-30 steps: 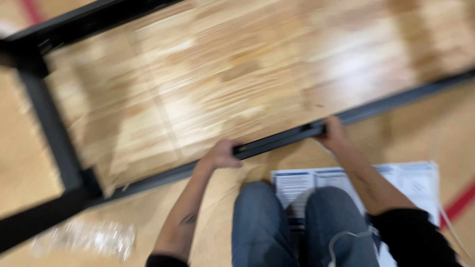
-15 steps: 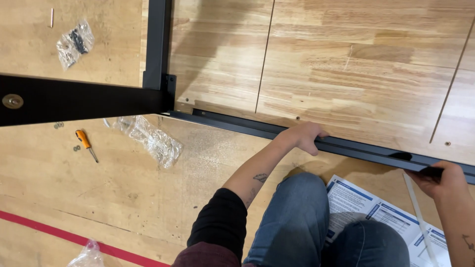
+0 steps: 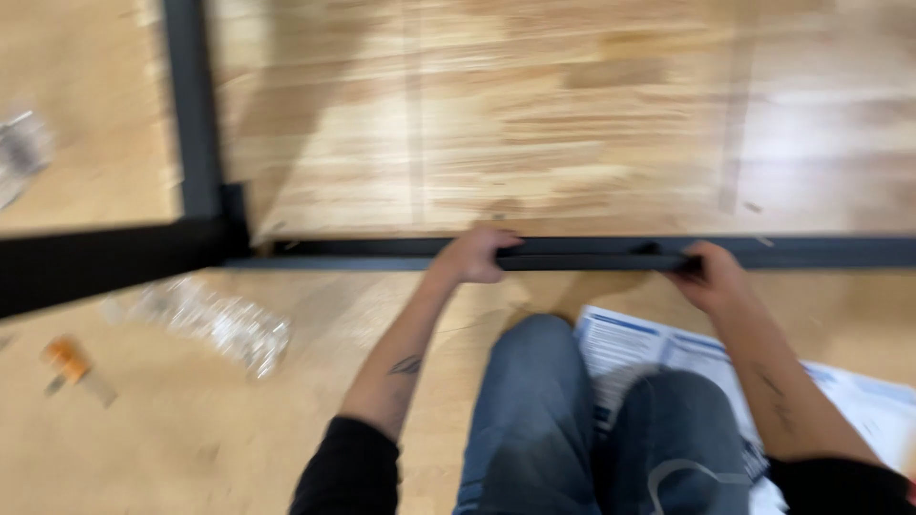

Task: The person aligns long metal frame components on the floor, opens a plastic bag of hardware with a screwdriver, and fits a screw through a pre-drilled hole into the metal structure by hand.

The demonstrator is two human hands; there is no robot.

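Wood floor all around, light and shiny, a bit blurry here. Big wooden board lying flat up top, with a black metal frame round its edge. One black bar of that frame running up the left side, and a thick black beam sticking out to the left from the corner.

Down on the floor at the left: a clear plastic bag, crinkly, just under the beam. Near it, further left, a small orange tool, too blurry to tell more. Another clear bag at the far left edge, well apart from the hands.

Blue jeans in the middle at the bottom, knees bent. White paper sheet with blue print lying on the floor under the right leg, partly hidden by it. Thin grey cord across the right knee.

Long black bar lying sideways along the near edge of the board, right in front of the knees.

Left hand curled round the black bar near its left part, fingers wrapped over the top, closed tight on it. Right hand gripping the same bar further right, fingers folded round it, thumb side near the end of the piece. Both arms stretched out forward, black sleeves pushed up past the wrists. Nothing between the hands and the bar.
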